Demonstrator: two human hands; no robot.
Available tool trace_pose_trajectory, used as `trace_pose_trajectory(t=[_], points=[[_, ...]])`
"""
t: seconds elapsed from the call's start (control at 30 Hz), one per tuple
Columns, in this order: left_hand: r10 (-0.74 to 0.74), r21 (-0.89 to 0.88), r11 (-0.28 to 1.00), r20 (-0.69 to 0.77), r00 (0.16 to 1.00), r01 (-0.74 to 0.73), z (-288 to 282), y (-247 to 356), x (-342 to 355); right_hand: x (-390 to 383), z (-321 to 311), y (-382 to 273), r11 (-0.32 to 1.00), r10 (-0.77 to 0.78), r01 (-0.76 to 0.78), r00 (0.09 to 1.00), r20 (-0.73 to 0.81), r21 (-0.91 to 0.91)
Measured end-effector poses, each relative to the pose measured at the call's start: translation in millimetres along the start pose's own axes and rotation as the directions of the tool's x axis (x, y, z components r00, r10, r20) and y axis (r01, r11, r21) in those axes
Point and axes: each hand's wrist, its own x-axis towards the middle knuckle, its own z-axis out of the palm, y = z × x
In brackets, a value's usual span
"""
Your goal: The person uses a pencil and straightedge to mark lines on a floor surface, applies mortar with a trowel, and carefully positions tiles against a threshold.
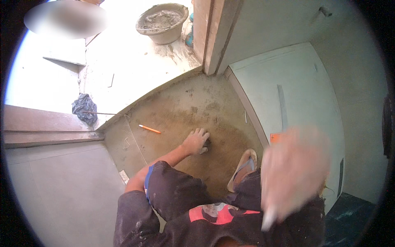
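My left hand (pixel 196 142) reaches down to the brown, dusty floor (pixel 177 99) of the doorway, its fingers apart and nothing visible in them. An orange pen-like stick (pixel 149 129) with a white end lies on the floor to its left. Close to the camera, my right hand (pixel 294 168) is raised and smeared by motion, so its fingers cannot be made out. An orange patch (pixel 275 138) shows at that hand's upper left edge; I cannot tell whether the hand holds it. My sandalled foot (pixel 243 171) rests on the floor between the hands.
A grey bucket (pixel 164 35) of wet mortar stands beyond the threshold, near the door frame (pixel 212 37). A black plastic bag (pixel 84 108) lies at the left, with a thin rod (pixel 103 113) beside it. Thin string (pixel 135 142) crosses the floor. A white panel (pixel 302 82) stands right.
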Motion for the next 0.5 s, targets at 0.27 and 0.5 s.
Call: trace_pose_trajectory(t=[0.27, 0.5], points=[[-0.155, -0.295, 0.947, -0.065, 0.986, 0.129, -73.8, -27.5, 103.5, -147.3, -138.0, 203.0, 0.454, 0.375, -0.879, 0.338, -0.863, -0.147], [-0.586, -0.629, 0.633, -0.009, 0.810, 0.451, -93.1, -22.9, 246.0, -220.7, -165.2, 317.1, 0.403, 0.126, -0.837, 0.451, -0.883, -0.370]])
